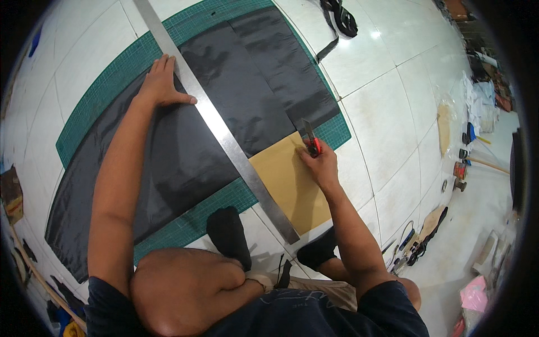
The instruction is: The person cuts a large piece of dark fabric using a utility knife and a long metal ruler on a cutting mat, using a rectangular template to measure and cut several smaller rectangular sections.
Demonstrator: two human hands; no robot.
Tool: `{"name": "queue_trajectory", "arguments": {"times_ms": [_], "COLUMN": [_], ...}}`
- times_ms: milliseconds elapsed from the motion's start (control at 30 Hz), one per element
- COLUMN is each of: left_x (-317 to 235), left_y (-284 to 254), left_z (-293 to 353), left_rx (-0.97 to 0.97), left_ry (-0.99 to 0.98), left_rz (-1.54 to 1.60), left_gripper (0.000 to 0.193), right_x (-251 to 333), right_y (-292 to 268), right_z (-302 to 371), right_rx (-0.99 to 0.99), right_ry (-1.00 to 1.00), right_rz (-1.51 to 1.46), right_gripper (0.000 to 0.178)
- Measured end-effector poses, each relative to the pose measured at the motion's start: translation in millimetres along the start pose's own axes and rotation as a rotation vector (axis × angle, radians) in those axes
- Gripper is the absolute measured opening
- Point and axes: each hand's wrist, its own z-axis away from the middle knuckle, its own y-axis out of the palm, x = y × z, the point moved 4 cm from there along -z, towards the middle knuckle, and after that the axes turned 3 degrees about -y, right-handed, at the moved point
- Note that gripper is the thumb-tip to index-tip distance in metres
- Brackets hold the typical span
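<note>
L hand point(159, 85) spread on metal ruler point(214, 119) nr far edge of mat point(106, 112); R hand point(323, 165) closed round red cutter point(315, 148) nr mat's R corner.

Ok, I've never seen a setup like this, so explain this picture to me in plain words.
There's no machine: these are a person's own bare hands. The single picture comes from a wide camera worn on the head, looking down, so straight edges bend near the rim.

On the tiled floor lies a green cutting mat, partly covered by black sheeting. A long metal straightedge crosses it and a tan sheet.

The left hand is spread, its thumb on the straightedge. The right hand holds a red-and-black cutter, blade out.
</note>
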Motion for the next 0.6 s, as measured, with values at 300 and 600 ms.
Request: {"name": "queue_trajectory", "arguments": {"times_ms": [300, 600], "left_x": [-2.2, -6.6], "left_y": [0.5, -1.2], "left_z": [-1.5, -2.7], "left_rx": [0.04, 0.04], "left_ry": [-0.003, -0.004], "left_rz": [0.018, 0.09], "left_gripper": [0.142, 0.142], "right_x": [-7.9, -24.0], "right_y": [1.6, 4.4], "right_z": [-8.0, -13.2], "right_rx": [0.05, 0.081], "right_ry": [0.05, 0.061], "right_rz": [0.018, -0.053], "right_gripper": [0.041, 0.044]}}
